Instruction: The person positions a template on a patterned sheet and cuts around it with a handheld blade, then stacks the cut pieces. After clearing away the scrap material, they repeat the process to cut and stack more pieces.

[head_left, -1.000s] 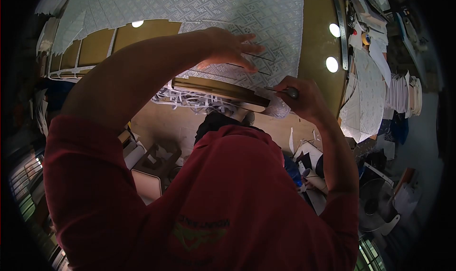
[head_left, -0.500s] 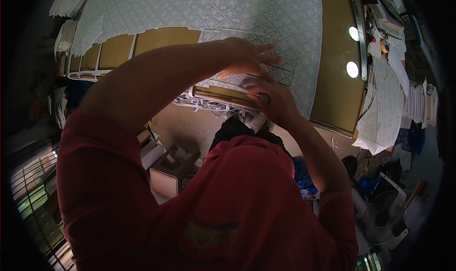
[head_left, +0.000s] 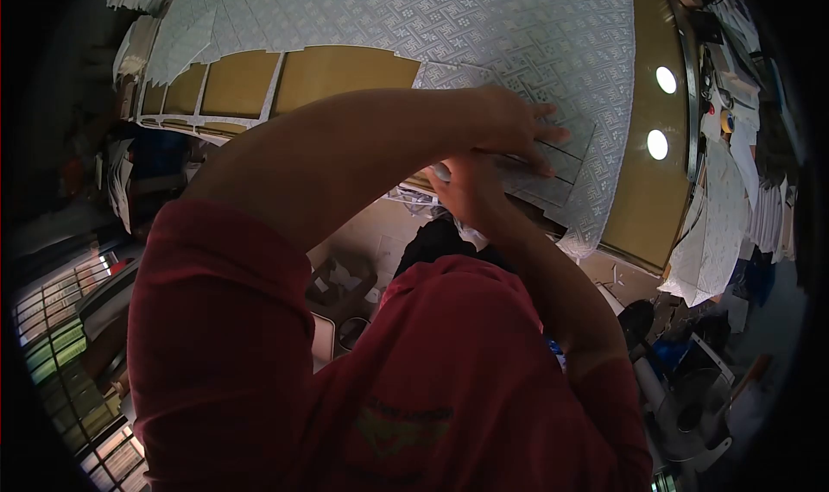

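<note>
A large pale patterned fabric point(head_left: 484, 17) is spread over the brown table point(head_left: 337, 76). My left hand point(head_left: 518, 129) lies on the fabric near the table's front edge, fingers spread and pointing right, over a cut piece with dark lines point(head_left: 570, 155). Below and partly behind it, my right hand point(head_left: 471, 186) is at the table edge, with its fingers curled around a small greyish object point(head_left: 442, 172) that I cannot make out. The forearms nearly cross, and the wrist of the left hides part of the right.
At the right, a metal ruler point(head_left: 692, 104) lies along the table's edge, beside hanging patterned sheets point(head_left: 710, 224). Two bright light spots show on the tabletop. Under the table stands a brown box point(head_left: 345, 280). A fan point(head_left: 695, 388) is at the lower right.
My right hand has moved left along the table edge, to below my left wrist. The camera view has shifted, so the table and fabric appear further right.
</note>
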Available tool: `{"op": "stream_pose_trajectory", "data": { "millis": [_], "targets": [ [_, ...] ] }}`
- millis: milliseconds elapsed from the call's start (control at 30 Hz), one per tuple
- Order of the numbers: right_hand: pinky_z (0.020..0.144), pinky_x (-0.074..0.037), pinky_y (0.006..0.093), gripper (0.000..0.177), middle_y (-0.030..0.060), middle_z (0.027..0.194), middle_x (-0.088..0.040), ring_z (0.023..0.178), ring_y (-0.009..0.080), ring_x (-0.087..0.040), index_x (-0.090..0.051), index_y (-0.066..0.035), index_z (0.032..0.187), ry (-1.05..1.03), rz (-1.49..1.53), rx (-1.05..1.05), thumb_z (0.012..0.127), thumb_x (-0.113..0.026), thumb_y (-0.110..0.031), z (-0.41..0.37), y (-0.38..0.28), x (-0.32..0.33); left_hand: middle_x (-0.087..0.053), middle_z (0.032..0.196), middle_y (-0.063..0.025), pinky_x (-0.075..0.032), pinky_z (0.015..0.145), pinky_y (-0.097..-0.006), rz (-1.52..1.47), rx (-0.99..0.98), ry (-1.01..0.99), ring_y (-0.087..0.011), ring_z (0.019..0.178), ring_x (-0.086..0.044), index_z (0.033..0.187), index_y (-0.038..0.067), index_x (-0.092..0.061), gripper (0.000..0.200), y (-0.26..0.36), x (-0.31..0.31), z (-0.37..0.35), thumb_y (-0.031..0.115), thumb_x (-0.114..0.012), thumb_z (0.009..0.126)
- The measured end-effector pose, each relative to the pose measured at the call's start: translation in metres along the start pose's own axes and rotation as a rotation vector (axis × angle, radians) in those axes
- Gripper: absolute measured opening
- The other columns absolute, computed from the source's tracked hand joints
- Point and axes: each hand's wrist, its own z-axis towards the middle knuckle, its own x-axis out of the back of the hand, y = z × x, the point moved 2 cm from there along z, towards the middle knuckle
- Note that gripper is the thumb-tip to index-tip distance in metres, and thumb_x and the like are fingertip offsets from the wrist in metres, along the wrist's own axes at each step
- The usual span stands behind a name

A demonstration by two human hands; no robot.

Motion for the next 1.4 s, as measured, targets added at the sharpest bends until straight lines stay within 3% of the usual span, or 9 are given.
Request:
{"op": "stream_pose_trajectory", "data": {
  "millis": [133, 333, 600, 700, 900, 1033, 1100, 1233, 1400],
  "targets": [
    [0.074, -0.056, 0.0428, 0.021, 0.0154, 0.098, -0.074, 0.086, 0.0373, -0.072, -0.071, -0.006, 0.107, 0.124, -0.075, 0.102, 0.087, -0.076, -0.004, 0.007, -0.004, -0.016, -0.012, 0.175, 0.0061, -0.046, 0.115, -0.0504, -0.133, 0.065, -0.082, -0.0338, 0.158, -0.024, 0.148, 0.060, -0.042, 0.056, 0.004, 0.013, 0.000, 0.031, -0.056, 0.103],
    [0.070, -0.057, 0.0403, 0.025, 0.0149, 0.097, -0.073, 0.084, 0.0348, -0.072, -0.071, -0.009, 0.109, -0.029, -0.072, 0.012, 0.086, -0.077, -0.003, -0.063, -0.021, 0.036, -0.012, 0.175, 0.0032, -0.045, 0.115, -0.0525, -0.041, 0.001, -0.082, -0.0333, 0.160, -0.016, 0.150, 0.052, -0.043, 0.080, 0.009, 0.013, -0.007, 0.008, -0.070, 0.089],
    [0.070, -0.057, 0.0329, 0.021, 0.0146, 0.093, -0.076, 0.078, 0.0264, -0.075, -0.073, -0.005, 0.110, 0.295, -0.106, -0.267, 0.089, -0.077, -0.004, -0.153, -0.022, 0.133, -0.013, 0.175, 0.0035, -0.032, 0.123, -0.0630, -0.105, 0.086, -0.012, -0.0328, 0.161, -0.010, 0.150, 0.051, -0.045, 0.094, 0.013, 0.008, 0.001, -0.003, -0.075, 0.079],
    [0.070, -0.057, 0.0321, 0.019, 0.0154, 0.092, -0.076, 0.079, 0.0252, -0.076, -0.073, -0.003, 0.109, 0.365, -0.095, -0.382, 0.091, -0.076, -0.005, -0.168, -0.013, 0.150, -0.011, 0.175, 0.0052, -0.035, 0.122, -0.0619, -0.355, 0.304, -0.075, -0.0326, 0.161, -0.009, 0.150, 0.050, -0.045, 0.098, 0.010, 0.000, 0.009, -0.007, -0.076, 0.076],
    [0.073, -0.056, 0.0321, 0.016, 0.0148, 0.092, -0.076, 0.081, 0.0216, -0.074, -0.072, -0.002, 0.107, 0.436, -0.154, -0.408, 0.092, -0.075, -0.006, -0.170, -0.008, 0.145, -0.004, 0.175, 0.0008, -0.038, 0.121, -0.0598, -0.019, 0.111, -0.137, -0.0354, 0.160, -0.008, 0.154, 0.045, -0.042, 0.112, 0.021, 0.020, 0.006, -0.004, -0.087, 0.063],
    [0.069, -0.057, 0.0368, 0.015, 0.0170, 0.086, -0.075, 0.079, 0.0296, -0.076, -0.071, -0.004, 0.104, 0.500, -0.134, -0.554, 0.092, -0.075, -0.011, -0.162, -0.016, 0.140, -0.006, 0.175, -0.0008, -0.034, 0.123, -0.0616, -0.055, 0.085, -0.203, -0.0353, 0.161, -0.005, 0.153, 0.046, -0.043, 0.098, 0.024, 0.032, 0.006, -0.002, -0.081, 0.076],
    [0.071, -0.056, 0.0336, 0.015, 0.0144, 0.088, -0.075, 0.080, 0.0222, -0.072, -0.071, -0.002, 0.103, 0.571, -0.128, -0.612, 0.092, -0.075, -0.010, -0.160, -0.018, 0.133, -0.004, 0.175, -0.0032, -0.041, 0.118, -0.0622, -0.012, 0.093, -0.227, -0.0376, 0.160, -0.007, 0.155, 0.044, -0.041, 0.121, 0.023, 0.029, 0.007, -0.003, -0.093, 0.056],
    [0.073, -0.053, 0.0297, 0.016, 0.0100, 0.087, -0.074, 0.079, 0.0112, -0.065, -0.071, 0.001, 0.103, 0.736, -0.211, -0.678, 0.092, -0.076, -0.010, -0.155, -0.025, 0.118, -0.002, 0.175, -0.0041, -0.051, 0.113, -0.0534, 0.038, 0.039, -0.193, -0.0384, 0.160, -0.008, 0.157, 0.041, -0.039, 0.128, 0.018, 0.023, 0.006, 0.003, -0.096, 0.049],
    [0.065, -0.053, 0.0335, 0.014, 0.0135, 0.078, -0.072, 0.070, 0.0191, -0.068, -0.071, -0.001, 0.099, 0.849, -0.325, -0.710, 0.091, -0.075, -0.010, -0.142, -0.030, 0.100, -0.005, 0.175, -0.0065, -0.049, 0.109, -0.0641, -0.047, -0.026, -0.157, -0.0411, 0.159, -0.013, 0.157, 0.042, -0.039, 0.132, 0.011, 0.018, 0.001, -0.001, -0.097, 0.046]
  ]
}}
